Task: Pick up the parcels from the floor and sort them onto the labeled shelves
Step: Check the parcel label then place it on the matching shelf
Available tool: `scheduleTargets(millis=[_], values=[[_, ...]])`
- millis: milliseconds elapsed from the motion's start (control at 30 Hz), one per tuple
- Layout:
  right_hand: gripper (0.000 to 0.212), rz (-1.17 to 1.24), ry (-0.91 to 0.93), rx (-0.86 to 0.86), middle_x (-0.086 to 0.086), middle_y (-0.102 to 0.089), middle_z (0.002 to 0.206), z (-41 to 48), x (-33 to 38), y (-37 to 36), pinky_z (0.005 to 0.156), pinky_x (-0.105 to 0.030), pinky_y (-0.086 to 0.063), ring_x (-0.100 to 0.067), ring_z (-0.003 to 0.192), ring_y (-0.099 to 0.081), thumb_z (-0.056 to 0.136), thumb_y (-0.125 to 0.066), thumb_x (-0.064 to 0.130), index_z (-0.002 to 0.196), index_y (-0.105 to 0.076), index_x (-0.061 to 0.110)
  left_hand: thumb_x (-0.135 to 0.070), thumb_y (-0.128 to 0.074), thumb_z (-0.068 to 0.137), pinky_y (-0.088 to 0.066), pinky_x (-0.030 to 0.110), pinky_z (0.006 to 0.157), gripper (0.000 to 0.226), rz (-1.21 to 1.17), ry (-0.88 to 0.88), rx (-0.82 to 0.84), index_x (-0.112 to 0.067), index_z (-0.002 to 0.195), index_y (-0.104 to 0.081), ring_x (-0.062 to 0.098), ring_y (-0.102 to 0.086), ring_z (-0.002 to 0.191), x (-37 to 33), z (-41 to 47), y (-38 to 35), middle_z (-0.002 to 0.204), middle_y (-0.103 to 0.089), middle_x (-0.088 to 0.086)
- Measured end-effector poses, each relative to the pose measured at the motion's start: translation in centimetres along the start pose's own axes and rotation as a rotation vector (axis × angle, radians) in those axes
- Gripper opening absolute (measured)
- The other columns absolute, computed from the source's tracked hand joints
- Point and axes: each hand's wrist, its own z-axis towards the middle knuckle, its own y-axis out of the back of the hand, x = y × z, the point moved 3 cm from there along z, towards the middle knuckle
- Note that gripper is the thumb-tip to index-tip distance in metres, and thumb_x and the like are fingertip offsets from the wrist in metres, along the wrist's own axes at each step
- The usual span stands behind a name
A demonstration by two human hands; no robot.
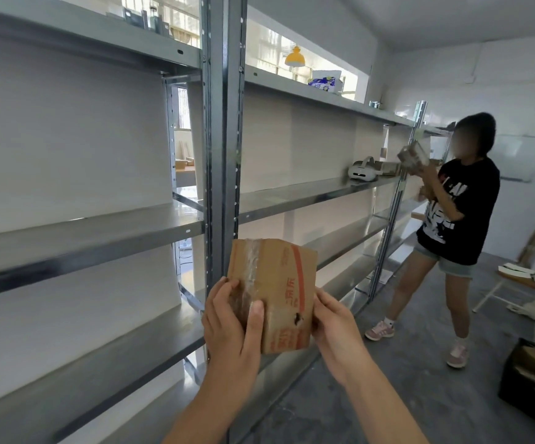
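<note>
Holding a taped cardboard parcel (272, 293) upright before the grey metal shelves (99, 232), we clasp it with left hand (232, 328) and right hand (335, 331) on opposite sides.

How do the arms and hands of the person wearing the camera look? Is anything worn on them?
Both forearms are bare up to the frame edge, with no sleeves visible. The left hand and right hand wear no gloves, and no rings, watch or bracelets show. Nails are short and unpainted.
</note>
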Motion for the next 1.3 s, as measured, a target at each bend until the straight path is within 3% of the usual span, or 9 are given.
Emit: scheduleTargets(millis=[133, 233, 400, 600, 733, 833, 900, 1067, 1300], values=[[0.026, -0.055, -0.002, -0.05, -0.004, -0.081, 0.104, 0.0, 0.2, -0.3, 0.1, -0.047, -0.055, -0.025, 0.102, -0.075, 0.103, -0.053, 0.012, 0.109, -0.076, 0.021, -0.085, -0.021, 0.084, -0.048, 0.044, 0.108, 0.074, -0.108, 0.066, 0.103, -0.035, 0.136, -0.037, 0.005, -0.053, 0.123, 1.2, 0.7, 0.3, 0.13, -0.051, -0.013], [0.028, -0.148, 0.065, -0.055, 0.002, -0.081, 0.102, -0.2, 0.6, -0.7, 0.109, -0.055, -0.047, -0.02, 0.098, -0.072, 0.086, -0.066, 0.039, 0.11, -0.076, 0.029, -0.076, -0.022, 0.091, -0.058, 0.037, 0.095, 0.066, -0.146, 0.132, 0.196, -0.032, 0.134, -0.046, 0.002, -0.065, 0.111, 2.3, 1.3, 0.8, 0.118, -0.063, -0.013], [0.041, -0.124, 0.101, -0.017, 0.002, -0.079, 0.108, -0.1, 1.0, -1.1, 0.102, -0.053, -0.054, -0.022, 0.103, -0.074, 0.075, -0.067, 0.048, 0.113, -0.074, 0.032, -0.045, -0.026, 0.099, -0.05, 0.002, 0.072, 0.041, -0.191, 0.171, 0.234, -0.029, 0.13, -0.049, -0.022, -0.062, 0.093, 1.3, 1.5, 1.1, 0.108, -0.065, -0.017], [0.026, -0.047, 0.141, -0.032, 0.0, -0.076, 0.115, 0.5, 1.1, -0.9, 0.1, -0.047, -0.056, -0.025, 0.111, -0.071, 0.091, -0.063, 0.035, 0.116, -0.072, 0.033, -0.037, -0.029, 0.106, -0.043, -0.003, 0.076, 0.031, -0.151, 0.159, 0.204, -0.041, 0.132, -0.045, -0.002, -0.051, 0.113, 0.9, 2.9, 1.1, 0.123, -0.045, -0.005], [0.022, -0.043, 0.167, -0.056, -0.003, -0.076, 0.112, 0.7, 1.8, -0.8, 0.099, -0.046, -0.056, -0.021, 0.105, -0.073, 0.098, -0.059, 0.026, 0.116, -0.072, 0.03, -0.039, -0.028, 0.106, -0.043, -0.001, 0.072, 0.041, -0.146, 0.175, 0.231, -0.035, 0.145, -0.042, 0.002, -0.052, 0.113, 0.2, 3.3, 0.8, 0.127, -0.042, -0.004], [0.024, -0.072, 0.193, -0.064, -0.003, -0.074, 0.117, 0.9, 2.6, -0.9, 0.102, -0.048, -0.056, -0.021, 0.112, -0.07, 0.099, -0.059, 0.031, 0.12, -0.071, 0.033, -0.053, -0.028, 0.101, -0.045, 0.019, 0.103, 0.05, -0.25, 0.18, 0.226, -0.04, 0.148, -0.037, 0.0, -0.048, 0.12, -0.4, 3.1, 0.6, 0.136, -0.042, -0.013], [0.024, -0.085, 0.207, -0.076, -0.001, -0.073, 0.119, 1.0, 2.9, -1.0, 0.102, -0.047, -0.055, -0.022, 0.115, -0.069, 0.1, -0.058, 0.032, 0.121, -0.07, 0.034, -0.061, -0.031, 0.095, -0.045, 0.034, 0.109, 0.056, -0.322, 0.191, 0.2, -0.041, 0.148, -0.036, 0.005, -0.049, 0.128, -0.7, 3.1, 0.5, 0.142, -0.044, -0.014], [0.04, -0.168, 0.227, -0.073, 0.005, -0.069, 0.129, 1.0, 3.3, -0.9, 0.109, -0.042, -0.051, -0.013, 0.124, -0.062, 0.093, -0.063, 0.041, 0.131, -0.064, 0.031, -0.048, -0.039, 0.101, -0.045, 0.012, 0.08, 0.022, -0.358, 0.172, 0.196, -0.053, 0.123, -0.038, -0.01, -0.053, 0.104, -1.6, 3.3, 0.3, 0.115, -0.048, -0.033], [0.044, -0.197, 0.222, -0.017, 0.01, -0.07, 0.129, 0.8, 3.6, -0.6, 0.111, -0.038, -0.049, -0.011, 0.124, -0.064, 0.093, -0.067, 0.036, 0.135, -0.062, 0.029, -0.043, -0.04, 0.103, -0.048, 0.003, 0.068, 0.026, -0.344, 0.146, 0.162, -0.048, 0.128, -0.038, -0.022, -0.057, 0.095, -1.7, 3.0, 0.6, 0.111, -0.051, -0.034]])
